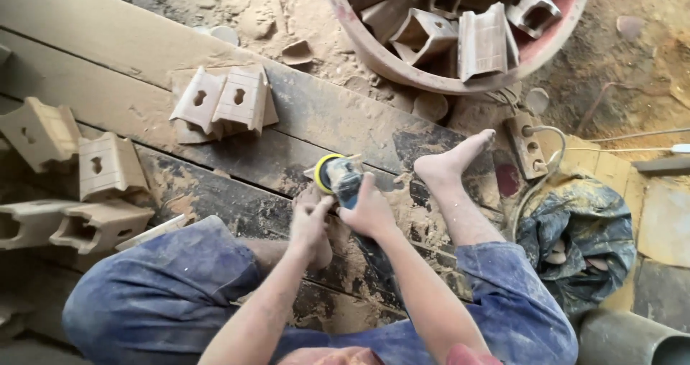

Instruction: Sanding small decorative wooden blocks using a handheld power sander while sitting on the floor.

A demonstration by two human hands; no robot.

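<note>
— Down at the hands first: right hand (370,210) clamped round the body of a small power sander (339,178), fingers wrapped tight, yellow-rimmed pad facing up and left.

— And the left?

— Left hand (310,221) right beside it, curled closed, fingertips pressed up against the sander's pad edge. Possibly pinching a small wooden piece there; too hidden under the fingers to say. Both hands touching, knuckle to knuckle, just above the left knee.

— Sitting how?

— Low on dark dusty planks (237,156), dusty blue trousers (165,279), bare right foot (453,160) stretched forward just right of the sander, toes up on sawdust.

— Further out?

— Pair of carved wooden blocks (226,100) with keyhole-shaped cut-outs lying on the planks, well beyond the hands. More of the same blocks (72,185) scattered at far left. Up top, a round red basin (460,77) loaded with similar pieces. Right of the foot, a wooden socket strip (525,146) with a white cable, then a crumpled dark bag (582,235).
</note>
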